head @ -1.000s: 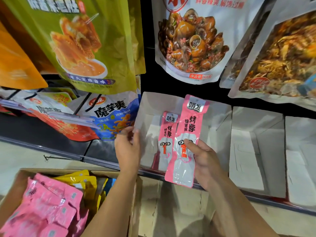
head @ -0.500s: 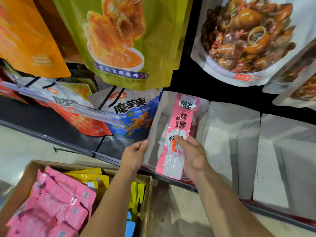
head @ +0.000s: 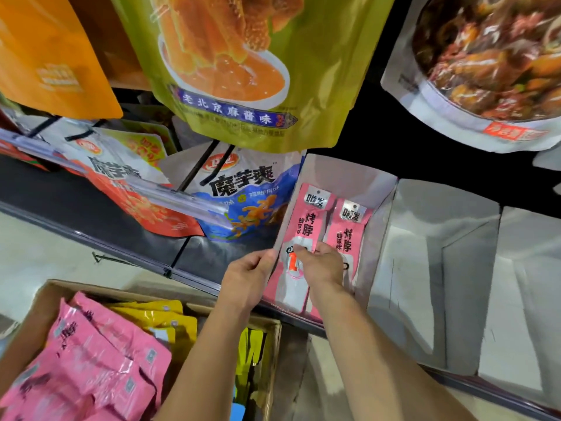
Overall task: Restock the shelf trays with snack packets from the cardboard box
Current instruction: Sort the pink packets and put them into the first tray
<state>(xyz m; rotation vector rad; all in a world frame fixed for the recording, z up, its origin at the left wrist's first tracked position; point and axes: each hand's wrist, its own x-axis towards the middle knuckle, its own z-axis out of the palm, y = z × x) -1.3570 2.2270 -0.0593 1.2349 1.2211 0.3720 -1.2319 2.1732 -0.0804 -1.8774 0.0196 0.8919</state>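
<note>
Pkt [head: 306,226] lowered into tray [head: 343,174]; R hand [head: 323,265] pinches it, L hand [head: 246,278] grips wall.

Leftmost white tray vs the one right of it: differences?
Leftmost tray holds two pink packets; the next tray shows none. The left hand grips the leftmost tray's wall; no hand touches the next tray. Both are white card, side by side.

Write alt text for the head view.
The right hand pinches a pink snack packet in a white shelf tray, beside a second packet, while the left hand grips the tray's wall. Below, a cardboard box holds more pink and yellow packets.
</note>
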